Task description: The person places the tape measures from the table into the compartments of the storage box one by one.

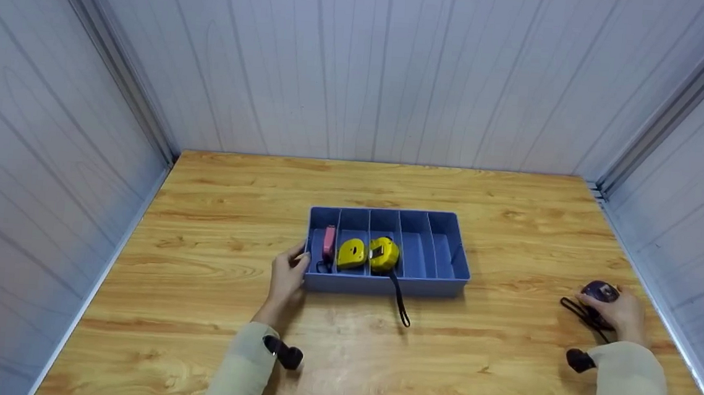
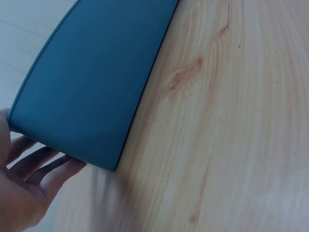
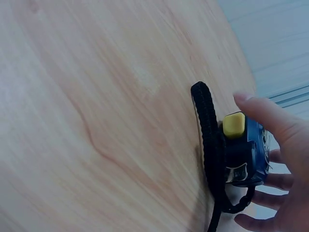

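Observation:
A blue tray (image 1: 383,285) split into several compartments sits mid-table. Its three leftmost slots hold a pink tape measure (image 1: 329,242), a yellow tape measure (image 1: 352,253) and a bigger yellow one (image 1: 383,253) whose black strap hangs over the front wall. My left hand (image 1: 288,275) touches the tray's left end, fingers along the outside wall and thumb near the rim. Far right, my right hand (image 1: 624,314) is at a dark blue tape measure (image 3: 246,150) with a yellow button (image 3: 234,125) and black strap (image 3: 208,130). Thumb and loosely spread fingers lie on either side of it.
The wooden tabletop (image 1: 476,367) is bounded by a white panelled back wall (image 1: 361,68) and side walls at left (image 1: 32,156) and right (image 1: 691,215). Black wrist camera mounts (image 1: 289,357) stick out from both sleeves.

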The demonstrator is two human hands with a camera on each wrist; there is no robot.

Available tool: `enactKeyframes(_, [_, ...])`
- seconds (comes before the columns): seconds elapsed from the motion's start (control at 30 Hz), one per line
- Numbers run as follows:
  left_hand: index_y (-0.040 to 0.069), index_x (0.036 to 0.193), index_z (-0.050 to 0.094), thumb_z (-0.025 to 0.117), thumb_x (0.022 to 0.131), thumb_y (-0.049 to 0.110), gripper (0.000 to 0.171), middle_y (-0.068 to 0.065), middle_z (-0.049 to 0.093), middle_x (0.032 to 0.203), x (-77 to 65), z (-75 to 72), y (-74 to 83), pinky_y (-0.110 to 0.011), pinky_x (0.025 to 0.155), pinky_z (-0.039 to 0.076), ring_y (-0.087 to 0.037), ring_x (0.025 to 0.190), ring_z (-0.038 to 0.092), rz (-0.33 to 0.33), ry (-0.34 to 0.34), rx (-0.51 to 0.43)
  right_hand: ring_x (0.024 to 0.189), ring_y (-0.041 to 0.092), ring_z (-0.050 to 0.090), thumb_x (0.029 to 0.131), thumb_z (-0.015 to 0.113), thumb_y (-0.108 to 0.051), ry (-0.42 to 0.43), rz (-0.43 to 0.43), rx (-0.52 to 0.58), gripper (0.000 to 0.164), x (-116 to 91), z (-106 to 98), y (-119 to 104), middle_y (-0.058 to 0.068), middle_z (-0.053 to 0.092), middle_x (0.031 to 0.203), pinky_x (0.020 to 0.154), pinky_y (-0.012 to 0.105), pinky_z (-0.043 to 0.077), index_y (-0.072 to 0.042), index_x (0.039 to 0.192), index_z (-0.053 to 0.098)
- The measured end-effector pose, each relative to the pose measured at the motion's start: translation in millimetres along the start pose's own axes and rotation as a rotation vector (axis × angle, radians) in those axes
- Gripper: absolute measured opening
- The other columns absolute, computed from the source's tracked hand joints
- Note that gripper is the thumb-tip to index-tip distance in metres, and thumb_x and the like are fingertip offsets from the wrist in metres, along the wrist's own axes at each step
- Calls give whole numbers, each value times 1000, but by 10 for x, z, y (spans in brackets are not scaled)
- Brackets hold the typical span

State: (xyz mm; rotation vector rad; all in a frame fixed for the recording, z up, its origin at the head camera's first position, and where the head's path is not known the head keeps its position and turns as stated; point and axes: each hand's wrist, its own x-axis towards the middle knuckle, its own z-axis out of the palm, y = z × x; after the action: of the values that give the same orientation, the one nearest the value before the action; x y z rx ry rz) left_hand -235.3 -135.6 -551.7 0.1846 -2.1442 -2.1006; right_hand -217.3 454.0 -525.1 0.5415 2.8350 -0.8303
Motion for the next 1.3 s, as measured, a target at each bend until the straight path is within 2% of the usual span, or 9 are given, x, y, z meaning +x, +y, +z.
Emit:
enactKeyframes(0.03, [0, 125, 48, 48, 86, 2, 40, -23, 51, 119, 3, 1, -2, -23, 69, 45, -32, 102, 51, 2, -1, 4, 112, 55, 23, 78, 58, -49, -3, 2, -1, 101, 0, 2, 6, 46, 17, 126, 90, 58, 26, 20, 131, 8])
enactKeyframes(0.2, [0, 126, 48, 48, 85, 2, 40, -21, 53, 118, 3, 2, 4, -18, 49, 40, -33, 94, 53, -18, 8, 2, 109, 54, 28, 77, 60, -48, -8, -6, -13, 99, 3, 7, 28, 44, 24, 123, 89, 57, 29, 23, 128, 14])
enactKeyframes(0.27, [0, 125, 48, 48, 85, 2, 40, -20, 53, 118, -2, 1, 12, -18, 46, 38, -34, 93, 53, -18, 13, 9, 108, 54, 29, 76, 61, -48, -5, -17, -22, 99, 0, 13, 32, 44, 25, 122, 88, 57, 29, 23, 127, 16])
enactKeyframes(0.43, [-1, 124, 49, 48, 85, 2, 39, -19, 53, 118, 0, 5, 19, -22, 60, 45, -32, 98, 53, -3, 17, 48, 107, 54, 31, 76, 63, -45, 22, -26, -22, 95, -5, 36, 46, 45, 27, 120, 87, 57, 31, 22, 127, 19])
enactKeyframes(0.5, [-1, 124, 49, 49, 85, 2, 39, -19, 53, 118, 3, 3, 19, -22, 61, 45, -32, 98, 53, -7, 18, 54, 107, 54, 32, 77, 63, -43, 33, -15, -16, 94, -3, 43, 48, 44, 27, 120, 87, 57, 31, 22, 128, 19])
enactKeyframes(0.67, [0, 124, 50, 49, 86, 2, 38, -21, 54, 117, -3, -5, 21, -20, 55, 43, -32, 95, 54, -3, 20, 67, 108, 54, 30, 76, 63, -44, 55, -1, -22, 94, 10, 55, 56, 44, 26, 121, 89, 57, 29, 20, 129, 18])
enactKeyframes(0.9, [-2, 125, 48, 49, 85, 1, 39, -20, 53, 118, -20, -8, 34, -21, 63, 45, -31, 101, 53, 4, 19, 49, 109, 52, 31, 76, 63, -44, 104, 36, 29, 92, 4, 100, 74, 41, 27, 124, 89, 56, 28, 14, 133, 21])
enactKeyframes(1.0, [-1, 125, 48, 49, 85, 2, 40, -19, 54, 117, -21, -13, 32, -22, 61, 44, -30, 100, 54, 10, 18, 67, 110, 51, 31, 75, 65, -45, 134, 62, 54, 92, 1, 125, 76, 40, 29, 125, 90, 55, 28, 12, 134, 23])
enactKeyframes(1.3, [-1, 122, 51, 49, 84, 3, 39, -15, 57, 115, -13, -22, 21, -26, 70, 47, -23, 95, 57, 35, 25, 107, 108, 50, 34, 73, 66, -44, 203, 74, 55, 88, 6, 166, 81, 38, 34, 123, 89, 54, 31, 12, 131, 30])
